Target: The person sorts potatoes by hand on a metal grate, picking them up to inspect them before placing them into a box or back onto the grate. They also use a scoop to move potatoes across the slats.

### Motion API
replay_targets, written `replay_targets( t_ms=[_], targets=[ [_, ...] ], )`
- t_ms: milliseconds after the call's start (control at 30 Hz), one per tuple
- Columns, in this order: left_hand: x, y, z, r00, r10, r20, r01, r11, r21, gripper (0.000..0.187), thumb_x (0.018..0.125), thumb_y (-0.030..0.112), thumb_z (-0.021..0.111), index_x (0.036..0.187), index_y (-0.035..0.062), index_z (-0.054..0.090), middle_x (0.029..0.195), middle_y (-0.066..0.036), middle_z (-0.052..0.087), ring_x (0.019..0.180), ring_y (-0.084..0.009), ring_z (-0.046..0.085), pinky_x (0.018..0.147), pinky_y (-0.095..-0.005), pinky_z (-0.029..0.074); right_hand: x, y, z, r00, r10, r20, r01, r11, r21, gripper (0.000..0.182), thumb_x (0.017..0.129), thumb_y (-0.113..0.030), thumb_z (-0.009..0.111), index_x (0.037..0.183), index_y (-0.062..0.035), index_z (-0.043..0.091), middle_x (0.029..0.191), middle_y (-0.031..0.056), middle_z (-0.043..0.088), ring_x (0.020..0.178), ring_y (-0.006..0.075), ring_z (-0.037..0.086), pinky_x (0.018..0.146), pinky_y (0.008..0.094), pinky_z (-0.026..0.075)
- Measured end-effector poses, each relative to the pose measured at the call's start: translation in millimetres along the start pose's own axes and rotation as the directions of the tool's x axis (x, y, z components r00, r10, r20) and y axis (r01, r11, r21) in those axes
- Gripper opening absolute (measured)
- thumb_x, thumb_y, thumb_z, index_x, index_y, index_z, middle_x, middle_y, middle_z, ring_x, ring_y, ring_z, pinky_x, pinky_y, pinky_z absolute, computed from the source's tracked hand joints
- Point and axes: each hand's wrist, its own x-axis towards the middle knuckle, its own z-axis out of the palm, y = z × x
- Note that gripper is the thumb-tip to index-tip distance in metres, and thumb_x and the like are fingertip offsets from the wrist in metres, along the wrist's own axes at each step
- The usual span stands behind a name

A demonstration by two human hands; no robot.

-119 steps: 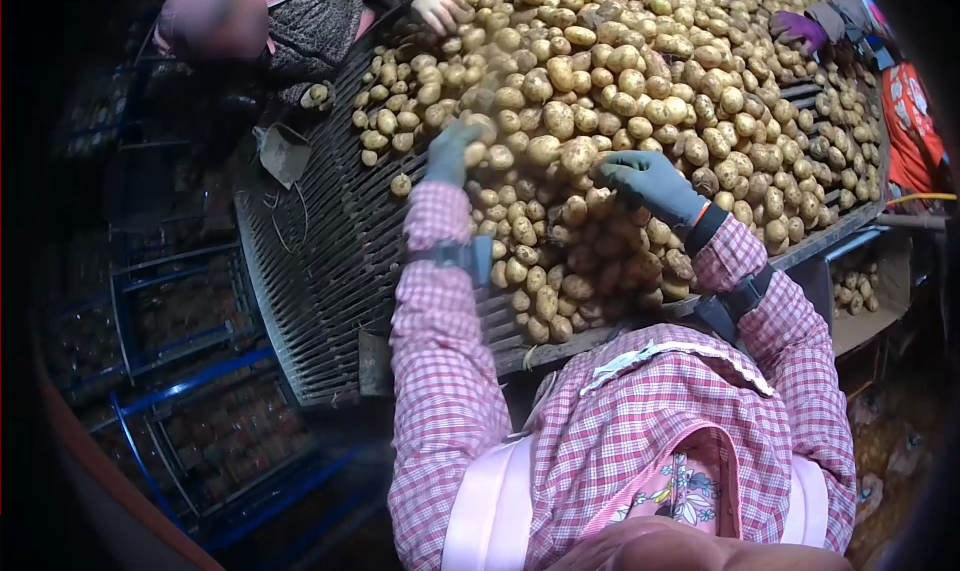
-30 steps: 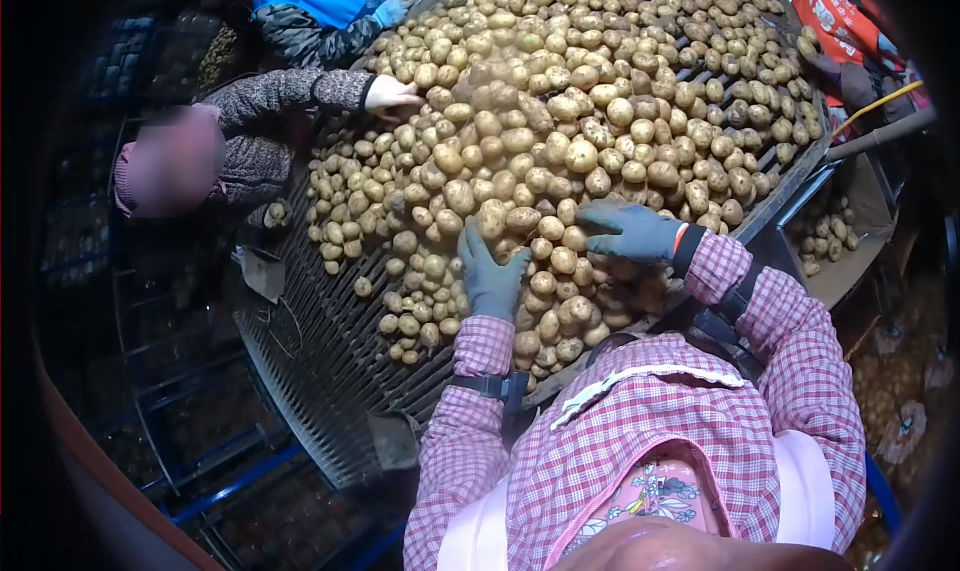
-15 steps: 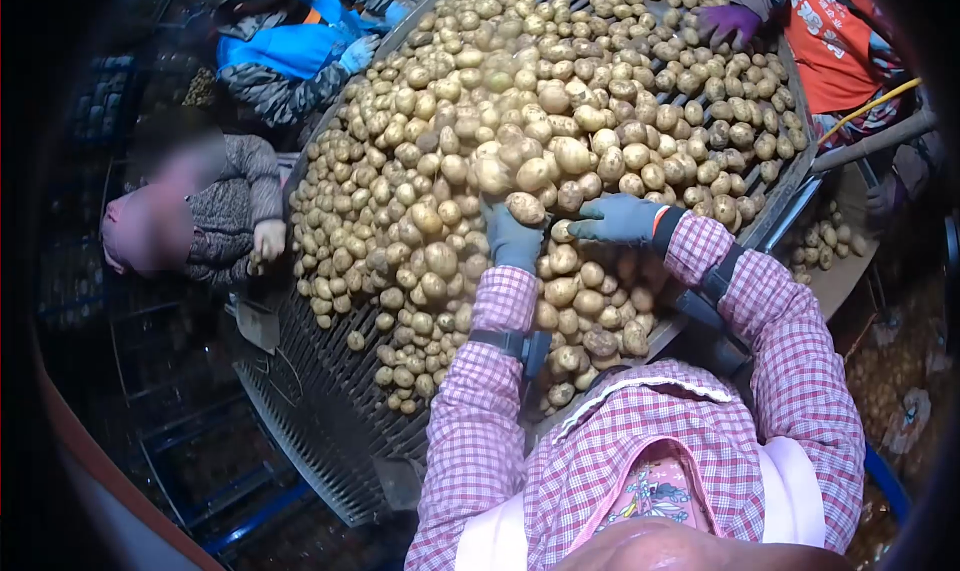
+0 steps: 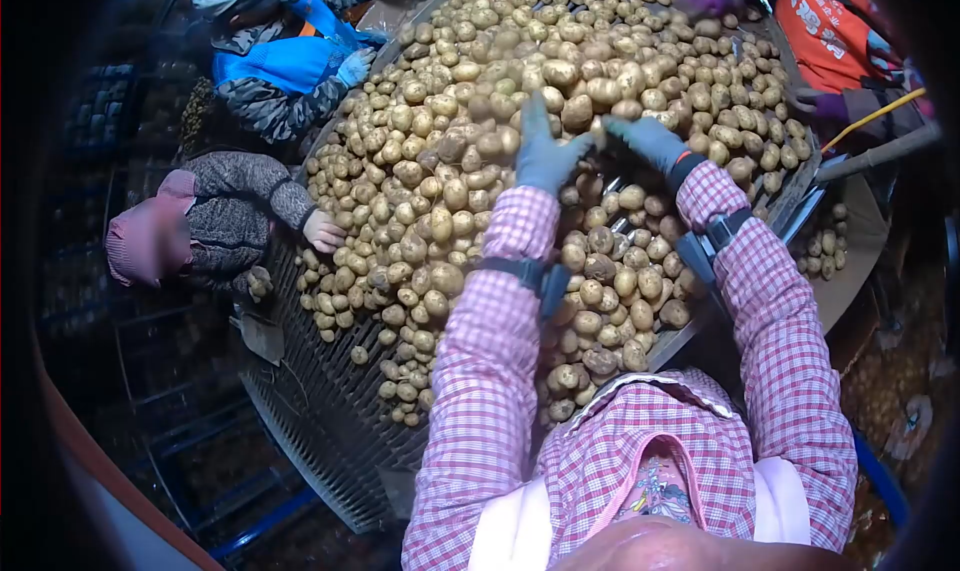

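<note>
Potatoes [image 4: 440,223] cover the slatted sorting table in a deep heap. My left hand [image 4: 548,151], in a grey-blue glove, reaches over the middle of the heap with fingers stretched forward and thumb out to the right. Facing it, my right hand [image 4: 650,145] wears the same kind of glove, its fingers extended to the left near several potatoes. Between the two hands is a small gap, and no potato shows gripped in either. Some fingertips are hard to separate from the potatoes behind them.
Bare dark slats [image 4: 335,406] slope at the near left. A co-worker's bare hand [image 4: 323,231] touches potatoes on the left; a gloved hand [image 4: 356,67] is farther up. At the upper right is a blurred purple glove [image 4: 703,0]. A metal rail [image 4: 880,151] juts out at right.
Both my hands have moved forward over the heap, away from the potato beside my left hand. The left co-worker's hand has reached onto the potatoes. The purple glove has shifted up.
</note>
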Motion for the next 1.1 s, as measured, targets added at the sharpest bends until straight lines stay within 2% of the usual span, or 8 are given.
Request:
replay_targets(
  t_ms=[100,167,233,400,567,667,767,1100],
  targets=[
    [-41.3,-20.5,-54.9,0.99,0.099,-0.099,-0.102,0.994,-0.025,0.084,0.087,0.028,0.077,0.153,-0.0008,0.035,0.16,-0.024,0.031,0.148,-0.035,0.032,0.124,-0.0402,0.026,-53.3,-50.1,-16.7,0.985,0.166,-0.046,-0.142,0.933,0.33,0.053,0.097,-0.057,0.058,0.125,-0.014,0.069,0.1,0.0034,0.07,0.087,0.0141,0.064,0.068,0.0297,0.05],
    [-71.7,-33.9,-118.4,0.961,0.129,-0.244,-0.093,0.984,0.154,0.069,0.088,0.025,0.076,0.143,-0.0034,0.048,0.152,-0.024,0.042,0.14,-0.0349,0.042,0.122,-0.0413,0.028,-29.4,-25.0,-21.7,0.991,-0.011,-0.133,0.086,0.815,0.573,0.05,0.098,-0.052,0.06,0.133,-0.0167,0.063,0.104,-0.0007,0.068,0.089,0.012,0.063,0.066,0.0272,0.049],
    [-90.3,-114.4,-176.3,0.915,0.205,-0.349,0.026,0.831,0.556,0.064,0.091,0.029,0.071,0.141,-0.0033,0.05,0.146,-0.027,0.048,0.137,-0.0398,0.045,0.118,-0.0462,0.034,-34.5,-19.0,-35.0,0.99,0.01,-0.143,0.073,0.821,0.566,0.048,0.097,-0.045,0.063,0.137,-0.0178,0.06,0.109,-0.0009,0.067,0.089,0.0103,0.062,0.066,0.0265,0.05],
    [-99.7,-146.4,-198.1,0.829,-0.437,-0.35,0.543,0.779,0.313,0.068,0.093,0.048,0.062,0.148,0.0101,0.048,0.15,-0.025,0.046,0.138,-0.0417,0.045,0.115,-0.0463,0.036,-76.2,4.6,-39.1,0.98,-0.095,-0.174,0.179,0.801,0.572,0.037,0.096,-0.037,0.066,0.122,-0.0106,0.07,0.106,0.0038,0.071,0.073,0.0117,0.065,0.059,0.0249,0.051],
    [-77.2,-136.8,-148.7,0.96,-0.205,-0.192,0.249,0.938,0.242,0.07,0.093,0.044,0.064,0.154,0.0196,0.041,0.157,-0.022,0.037,0.139,-0.0399,0.044,0.114,-0.0449,0.041,-98.0,-25.2,-12.1,0.986,-0.138,-0.098,0.169,0.812,0.559,0.036,0.098,-0.032,0.065,0.124,-0.0074,0.07,0.107,0.003,0.073,0.073,0.0094,0.065,0.065,0.0237,0.054],
    [-99.6,-76.2,-89.1,0.998,0.008,-0.063,0.015,0.935,0.354,0.069,0.09,0.045,0.068,0.152,0.0228,0.046,0.161,-0.019,0.029,0.135,-0.0419,0.045,0.113,-0.048,0.042,-48.9,-89.9,14.5,0.91,-0.393,-0.135,0.415,0.88,0.231,0.032,0.096,-0.03,0.068,0.114,-0.0039,0.071,0.087,-0.003,0.064,0.072,0.0047,0.055,0.062,0.021,0.044],
    [-118.3,-59.8,-46.3,0.999,0.019,-0.029,-0.005,0.91,0.415,0.063,0.088,0.046,0.069,0.147,0.0271,0.054,0.163,-0.017,0.025,0.133,-0.0425,0.045,0.11,-0.0488,0.042,14.6,-133.4,40.3,0.74,-0.67,-0.065,0.629,0.723,-0.284,0.035,0.09,-0.034,0.058,0.109,-0.0084,0.073,0.105,0.0165,0.072,0.099,0.0328,0.068,0.089,0.0418,0.052],
    [-114.6,-53.0,-49.8,0.997,-0.083,-0.001,0.077,0.919,0.386,0.057,0.09,0.041,0.069,0.143,0.0251,0.057,0.163,-0.018,0.026,0.14,-0.0392,0.04,0.112,-0.0469,0.04,114.4,-184.8,125.7,0.922,-0.375,0.094,0.265,0.437,-0.86,0.04,0.082,-0.028,0.062,0.117,-0.0126,0.072,0.121,0.0181,0.07,0.113,0.0362,0.066,0.096,0.0469,0.053]
  ],
)
